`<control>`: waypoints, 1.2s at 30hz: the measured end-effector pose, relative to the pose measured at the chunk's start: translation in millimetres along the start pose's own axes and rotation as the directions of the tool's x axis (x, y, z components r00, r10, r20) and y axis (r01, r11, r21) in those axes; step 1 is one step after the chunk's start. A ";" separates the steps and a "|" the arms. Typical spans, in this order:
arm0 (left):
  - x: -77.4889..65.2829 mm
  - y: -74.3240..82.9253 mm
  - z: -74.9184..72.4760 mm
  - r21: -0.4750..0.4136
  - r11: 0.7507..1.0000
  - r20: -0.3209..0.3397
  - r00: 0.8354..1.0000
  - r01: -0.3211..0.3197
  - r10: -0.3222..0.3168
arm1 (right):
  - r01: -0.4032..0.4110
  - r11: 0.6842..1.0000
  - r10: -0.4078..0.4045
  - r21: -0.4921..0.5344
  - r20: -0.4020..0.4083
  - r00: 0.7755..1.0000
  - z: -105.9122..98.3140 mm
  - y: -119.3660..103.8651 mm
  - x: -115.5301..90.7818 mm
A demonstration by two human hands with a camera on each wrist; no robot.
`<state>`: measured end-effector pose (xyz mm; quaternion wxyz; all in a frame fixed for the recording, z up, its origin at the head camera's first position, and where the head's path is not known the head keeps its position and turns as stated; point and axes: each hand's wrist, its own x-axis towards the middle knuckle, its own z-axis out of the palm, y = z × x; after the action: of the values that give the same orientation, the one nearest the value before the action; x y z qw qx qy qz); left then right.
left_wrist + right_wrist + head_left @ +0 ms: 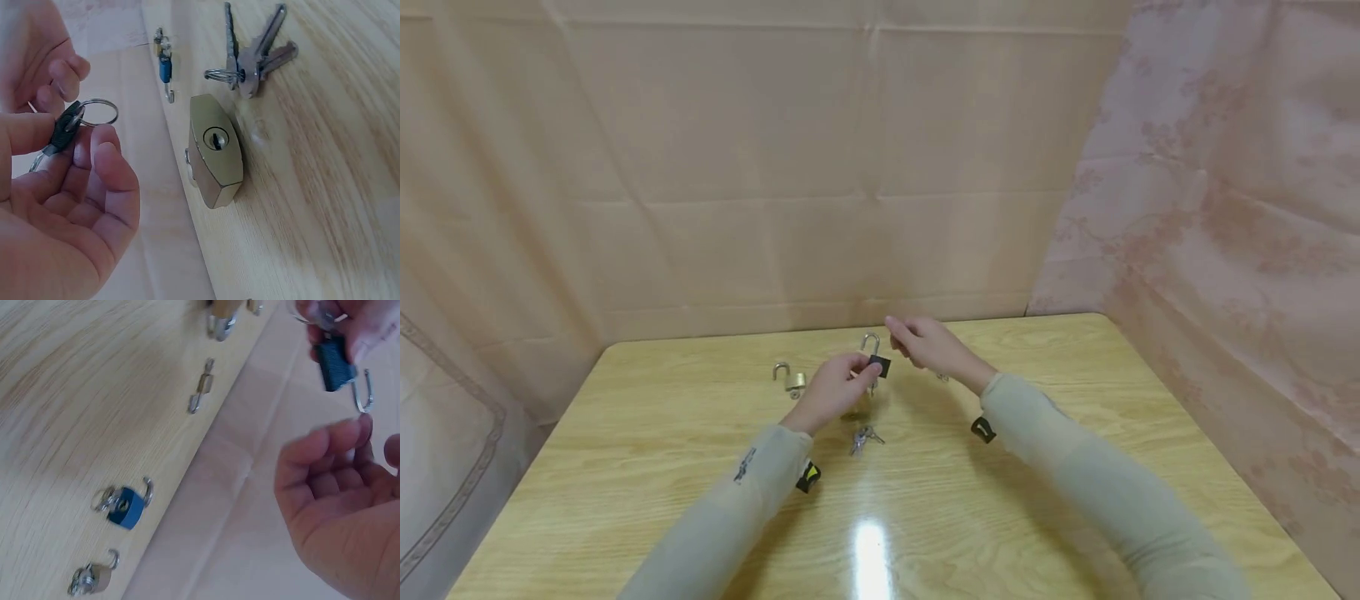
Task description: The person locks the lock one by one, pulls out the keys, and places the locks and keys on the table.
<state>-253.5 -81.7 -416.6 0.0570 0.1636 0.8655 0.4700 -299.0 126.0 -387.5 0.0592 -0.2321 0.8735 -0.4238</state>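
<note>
In the head view my left hand (837, 385) pinches a small dark padlock (880, 365) above the table, its shackle swung open and pointing up. The left wrist view shows a key with a ring (100, 112) hanging from the lock's underside. My right hand (928, 343) is raised just right of the shackle, fingers loosely bent and thumb apart, with nothing visible between them. In the right wrist view its index fingertip (365, 422) is close to the shackle's end (365, 394); whether they touch I cannot tell.
A large brass padlock (215, 150) stands near a bunch of keys (250, 69). Another brass padlock (795, 382) with a raised shackle is at left. Toward the back edge lie a blue padlock (127, 507), a small brass one (204, 384) and a brownish one (94, 578). Cloth hangs behind.
</note>
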 end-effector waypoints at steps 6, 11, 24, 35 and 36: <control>1.7 5.5 6.3 0.135 0.988 0.027 0.997 -0.076 0.073 | -0.126 0.992 0.125 0.011 0.066 0.990 1.0 -2.6 3.5; 0.0 7.7 12.9 0.355 0.923 0.000 0.987 -0.147 0.158 | -0.252 0.967 0.255 -0.043 0.092 0.963 4.1 -5.4 2.0; -12.6 4.6 3.1 0.386 0.915 -0.047 0.988 -0.117 0.146 | -0.115 0.993 0.103 0.030 0.263 0.959 8.4 -0.5 9.0; -17.7 12.7 -1.3 -0.146 0.989 0.082 0.996 0.035 -0.024 | 0.057 0.998 -0.062 0.029 0.225 0.972 3.2 9.7 -1.4; -18.1 12.7 -1.0 -0.180 0.982 0.093 0.995 0.051 -0.034 | 0.066 0.997 -0.072 0.033 0.224 0.972 3.6 9.8 -2.2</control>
<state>-233.8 -82.1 -406.5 0.1203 0.1600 0.8187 0.5382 -299.5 129.6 -397.5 0.1460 -0.3079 0.8472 -0.4075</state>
